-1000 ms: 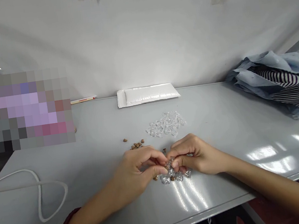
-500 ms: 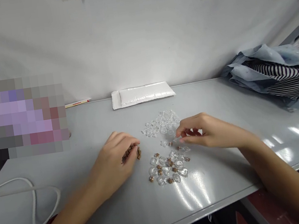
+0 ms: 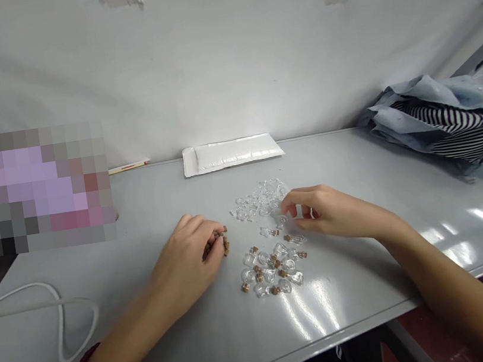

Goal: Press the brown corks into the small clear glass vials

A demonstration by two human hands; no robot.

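Note:
Small brown corks (image 3: 226, 248) lie in a heap on the table at my left hand (image 3: 191, 251). Its fingers and thumb curl round them, hiding part of the heap. My right hand (image 3: 317, 209) hovers over the table with thumb and fingers bent and apart. Just off its fingertips is a small clear glass bottle (image 3: 282, 221) with no cork that I can make out. Behind it lies a pile of clear little bottles (image 3: 262, 199). Nearer me, several corked bottles (image 3: 270, 273) form a group, and two more corked bottles (image 3: 297, 238) lie between.
A white padded envelope (image 3: 233, 152) rests against the back wall, with a thin pen-like stick (image 3: 129, 167) to its left. Blue cloth with a striped lining (image 3: 449, 122) sits at the right. A white cable (image 3: 59, 326) loops at the left, below a blurred-out patch.
My right hand's fingertips have parted and drawn slightly back from the clear bottle, which now shows more fully. My left hand stays at the corks. The view has shifted slightly.

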